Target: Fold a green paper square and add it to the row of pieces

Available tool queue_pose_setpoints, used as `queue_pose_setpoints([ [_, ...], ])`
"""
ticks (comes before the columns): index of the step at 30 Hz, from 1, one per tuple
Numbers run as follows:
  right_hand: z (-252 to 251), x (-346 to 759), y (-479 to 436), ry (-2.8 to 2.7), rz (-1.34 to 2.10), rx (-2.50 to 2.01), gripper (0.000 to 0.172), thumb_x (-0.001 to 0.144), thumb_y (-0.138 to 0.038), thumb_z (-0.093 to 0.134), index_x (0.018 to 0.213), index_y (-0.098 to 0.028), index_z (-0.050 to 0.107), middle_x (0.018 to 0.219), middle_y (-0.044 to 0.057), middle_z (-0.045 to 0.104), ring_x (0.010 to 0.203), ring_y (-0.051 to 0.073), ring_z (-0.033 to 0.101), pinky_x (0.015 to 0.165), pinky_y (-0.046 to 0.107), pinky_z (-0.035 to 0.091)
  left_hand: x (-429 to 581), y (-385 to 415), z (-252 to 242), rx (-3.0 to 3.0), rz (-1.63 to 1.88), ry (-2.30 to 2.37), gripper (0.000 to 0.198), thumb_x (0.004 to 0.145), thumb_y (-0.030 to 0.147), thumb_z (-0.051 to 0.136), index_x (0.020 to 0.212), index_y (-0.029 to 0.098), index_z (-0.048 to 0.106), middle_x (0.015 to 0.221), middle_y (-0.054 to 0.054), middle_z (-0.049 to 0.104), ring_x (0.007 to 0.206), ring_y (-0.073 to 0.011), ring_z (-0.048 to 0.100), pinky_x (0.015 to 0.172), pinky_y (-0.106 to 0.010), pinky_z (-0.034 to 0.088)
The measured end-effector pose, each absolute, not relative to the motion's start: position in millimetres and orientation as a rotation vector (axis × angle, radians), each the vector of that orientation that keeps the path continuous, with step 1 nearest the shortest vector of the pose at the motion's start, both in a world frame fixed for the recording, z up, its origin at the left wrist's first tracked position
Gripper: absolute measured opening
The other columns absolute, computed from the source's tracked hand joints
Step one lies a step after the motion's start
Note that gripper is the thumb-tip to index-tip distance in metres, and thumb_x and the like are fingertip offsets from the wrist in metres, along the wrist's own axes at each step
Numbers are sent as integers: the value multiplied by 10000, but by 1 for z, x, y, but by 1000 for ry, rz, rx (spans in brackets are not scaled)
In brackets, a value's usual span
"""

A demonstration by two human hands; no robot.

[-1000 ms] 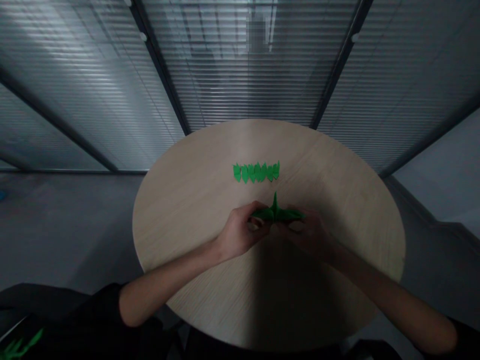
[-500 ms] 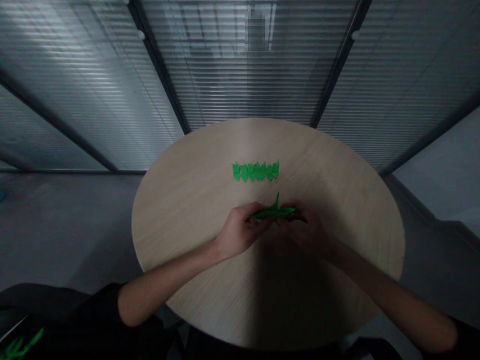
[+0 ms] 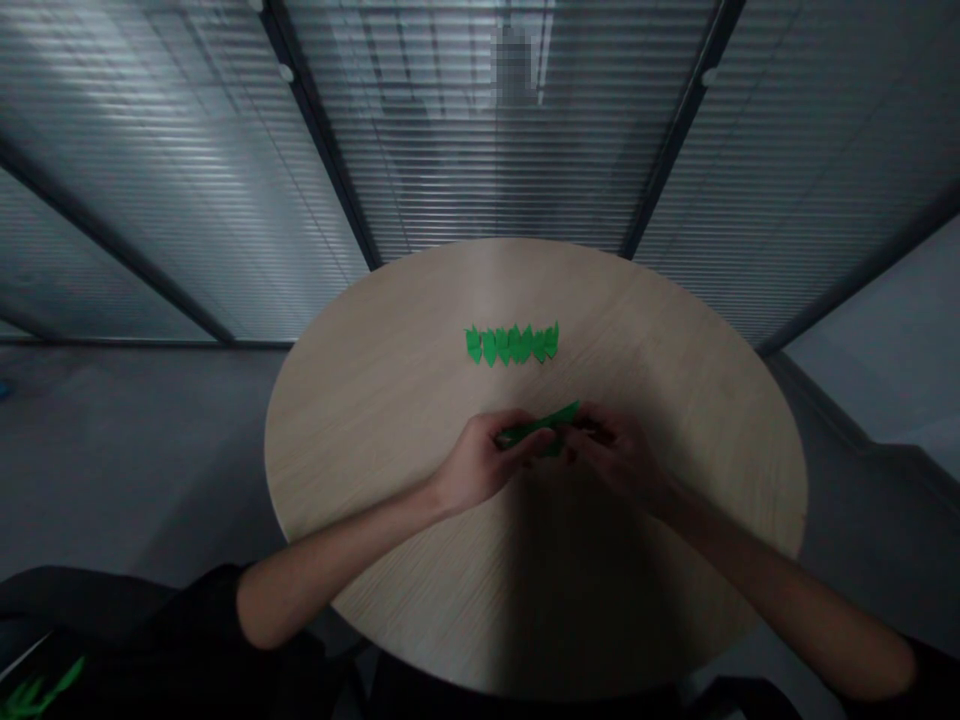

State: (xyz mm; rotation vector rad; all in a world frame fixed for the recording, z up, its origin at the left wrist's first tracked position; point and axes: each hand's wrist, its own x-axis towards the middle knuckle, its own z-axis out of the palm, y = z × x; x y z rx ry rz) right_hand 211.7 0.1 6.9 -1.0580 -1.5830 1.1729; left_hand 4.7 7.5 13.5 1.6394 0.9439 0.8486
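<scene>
Both hands hold a folded green origami paper figure (image 3: 538,428) low over the round wooden table (image 3: 390,425). My left hand (image 3: 480,462) pinches its left end, and my right hand (image 3: 615,455) grips its right side. The figure lies narrow and slanted, with a point rising to the right. My fingers hide part of it. Farther away on the tabletop stands a tight row of several small green origami cranes (image 3: 512,345), well beyond both hands.
Glass walls with slatted blinds and dark frames rise behind the table. A grey floor surrounds it. At the lower left, a green paper shape (image 3: 34,692) lies on a dark surface. My dark sleeves show at the bottom corners.
The green figure's upright point has gone, and the figure now looks flatter and narrower, slanting up to the right. My hands have turned it between them. The row of cranes has not moved.
</scene>
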Motion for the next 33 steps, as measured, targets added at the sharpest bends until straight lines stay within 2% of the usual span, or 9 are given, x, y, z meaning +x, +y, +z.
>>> queue_pose_setpoints([
  [5,7,212,0,-1585,1185,-1067,255,937,-411,669,820,-185,684,698,3,645,610,120,611,554,231,480,6,9,16,1581,842,921,323,928,415,646,862,105,710,770,-59,692,641,-131,629,580,-235,507],
  [13,9,211,0,-1562,1167,-1090,328,953,-440,630,738,-192,635,654,-2,597,596,126,595,537,239,468,7,7,19,1594,832,900,304,935,391,643,852,107,714,763,-51,697,634,-117,623,584,-223,506],
  [24,12,210,-1,-1586,1213,-1089,337,942,-486,626,785,-188,612,679,-2,583,598,122,571,541,241,462,6,8,16,1484,827,866,315,924,406,653,855,103,707,757,-50,686,657,-128,637,612,-243,546],
  [30,12,208,-4,-1712,1359,-1124,385,903,-539,671,847,-158,680,686,-5,573,562,97,499,507,228,375,7,11,15,1451,878,895,307,894,416,676,857,112,705,745,-44,679,635,-132,631,592,-250,534],
  [33,12,207,-5,-1710,1390,-1138,379,892,-532,690,840,-156,694,680,-2,585,558,96,500,510,230,373,7,12,15,1444,886,903,291,890,403,683,858,115,712,754,-46,681,649,-133,631,603,-253,536],
])
